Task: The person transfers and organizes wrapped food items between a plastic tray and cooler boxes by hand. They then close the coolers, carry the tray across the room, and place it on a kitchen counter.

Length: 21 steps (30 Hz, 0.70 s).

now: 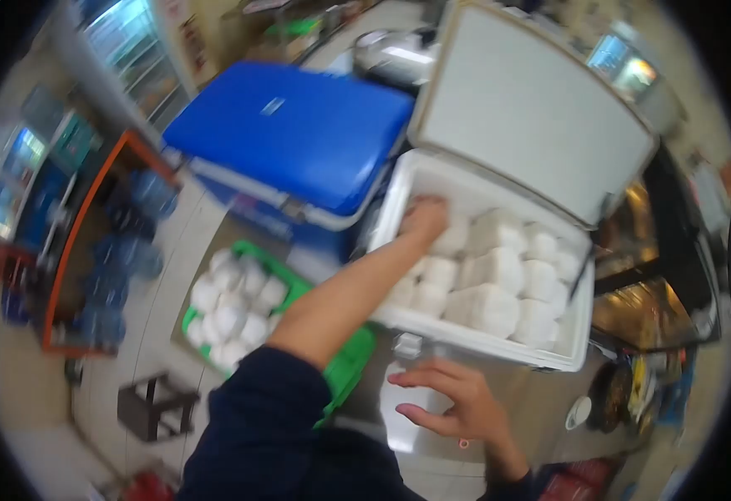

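Observation:
My left hand point(424, 219) reaches into the far left corner of an open white cooler box point(457, 324). Its fingers are blurred and partly hidden, so whether they hold anything does not show. Beside it, rows of rounded white bundles point(492, 311) are stacked inside the box; their exact kind is unclear. My right hand point(459, 402) hovers in front of the box with thumb and fingers apart and nothing between them. Under my left forearm, a green basket point(350, 367) carries a heap of similar round white bundles point(230, 313).
A closed blue cooler point(299, 125) stands at the left of the white one. The raised lid point(541, 108) leans back behind the box. On the floor are a dark stool point(158, 407) and an orange-edged rack point(81, 250) with water bottles point(123, 259).

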Tool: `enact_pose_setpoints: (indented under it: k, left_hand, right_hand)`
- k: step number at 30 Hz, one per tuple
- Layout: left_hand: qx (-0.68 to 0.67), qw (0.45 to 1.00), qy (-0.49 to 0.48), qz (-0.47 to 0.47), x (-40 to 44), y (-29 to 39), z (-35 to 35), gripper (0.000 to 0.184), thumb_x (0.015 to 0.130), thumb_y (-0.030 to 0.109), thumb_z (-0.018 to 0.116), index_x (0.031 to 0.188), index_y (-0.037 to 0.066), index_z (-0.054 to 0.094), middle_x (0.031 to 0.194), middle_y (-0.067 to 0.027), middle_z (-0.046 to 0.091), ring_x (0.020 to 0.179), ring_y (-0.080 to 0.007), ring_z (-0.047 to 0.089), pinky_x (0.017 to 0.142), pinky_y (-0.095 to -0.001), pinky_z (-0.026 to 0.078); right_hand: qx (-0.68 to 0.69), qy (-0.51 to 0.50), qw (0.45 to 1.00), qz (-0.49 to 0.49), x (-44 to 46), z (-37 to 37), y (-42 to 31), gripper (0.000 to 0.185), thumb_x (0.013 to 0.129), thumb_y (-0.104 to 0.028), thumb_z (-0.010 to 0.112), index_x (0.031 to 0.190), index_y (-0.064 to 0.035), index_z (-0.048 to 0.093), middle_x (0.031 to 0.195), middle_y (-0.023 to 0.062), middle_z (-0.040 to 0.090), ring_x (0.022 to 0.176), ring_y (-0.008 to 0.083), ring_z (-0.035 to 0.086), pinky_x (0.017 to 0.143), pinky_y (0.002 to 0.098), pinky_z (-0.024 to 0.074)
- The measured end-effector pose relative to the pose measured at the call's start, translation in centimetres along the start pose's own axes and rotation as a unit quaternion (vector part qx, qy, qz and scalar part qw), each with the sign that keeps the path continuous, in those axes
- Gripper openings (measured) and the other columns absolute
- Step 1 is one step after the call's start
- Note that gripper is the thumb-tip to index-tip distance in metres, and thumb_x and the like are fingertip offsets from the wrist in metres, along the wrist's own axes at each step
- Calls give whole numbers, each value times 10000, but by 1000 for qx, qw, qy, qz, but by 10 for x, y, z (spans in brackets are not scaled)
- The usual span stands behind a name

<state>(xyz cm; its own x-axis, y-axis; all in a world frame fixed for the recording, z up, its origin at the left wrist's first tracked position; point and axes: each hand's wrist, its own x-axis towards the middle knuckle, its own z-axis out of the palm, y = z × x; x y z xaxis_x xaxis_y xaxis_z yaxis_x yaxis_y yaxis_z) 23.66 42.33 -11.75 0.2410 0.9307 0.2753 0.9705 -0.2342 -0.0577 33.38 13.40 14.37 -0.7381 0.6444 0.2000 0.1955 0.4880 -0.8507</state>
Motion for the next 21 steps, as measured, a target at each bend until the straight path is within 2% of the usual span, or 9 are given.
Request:
enact_pose_setpoints:
  k: [3,7,10,12,14,16,18,20,21]
  left_hand:
    - [240,964,59,-95,-14,34,-8,431,907,242,525,1250,-13,584,1178,-255,646,1017,-358,677,644,-500,566]
    - [-87,989,-4,-120,-28,42,-39,526,863,118,625,1362,-23,536,1438,-227,478,1317,-472,445,921,-687,437]
    - [-312,948,-31,-44,-50,36,-112,596,798,67,707,1357,-44,534,1400,-254,512,1346,-437,458,1040,-628,405]
    - [-560,816,-134,54,-84,4,-172,545,880,126,690,1372,-37,522,1336,-232,581,1280,-365,543,1078,-485,425]
    - [-666,727,-39,163,-173,-53,-256,468,953,180,671,1367,0,548,1274,-180,642,1171,-283,631,1034,-375,469]
    - [-739,637,-204,81,-241,-110,-288,380,1010,203,624,1348,34,584,1274,-129,657,1125,-236,659,984,-368,505]
    - [-790,589,-93,-142,-331,-138,-231,334,1016,145,605,1333,41,598,1240,-111,668,1118,-188,653,965,-353,521]
    - [-584,727,44,-358,-422,-166,-168,352,968,22,580,1320,31,570,1212,-95,661,1120,-196,640,978,-356,510]
    - [-540,704,72,-456,-459,-174,-151,478,915,21,630,1378,44,512,1264,-108,625,1152,-213,608,991,-368,498]
  right_hand:
    - [101,-10,991,89,-42,72,37,343,858,-84,778,1186,-42,687,1010,134,696,920,245,704,809,339,561]
    - [122,41,963,235,-52,166,96,347,862,-109,779,1182,-13,685,1016,128,708,912,231,708,826,357,563]
    - [68,-12,965,253,-29,229,161,434,793,-219,808,1157,-20,682,1138,193,667,1042,373,643,917,454,513]
    - [102,65,991,61,19,259,184,610,761,-258,834,1281,-43,600,1248,218,591,1178,385,555,997,468,450]
    - [-12,-33,997,75,79,282,189,738,766,-274,837,1391,-66,503,1292,219,529,1217,412,496,1020,493,417]
    - [-33,-21,999,27,125,311,186,776,755,-306,852,1400,-72,490,1255,212,524,1174,417,517,1004,497,433]
    - [-30,22,999,15,165,349,183,857,740,-352,856,1446,-81,455,1269,229,506,1198,420,503,1000,492,440]
    - [-72,-57,995,49,194,371,179,877,741,-370,843,1483,-139,438,1331,228,476,1256,426,464,992,541,447]
    - [-114,-130,981,86,202,382,178,899,742,-388,830,1520,-197,421,1394,227,447,1315,432,424,985,589,455]
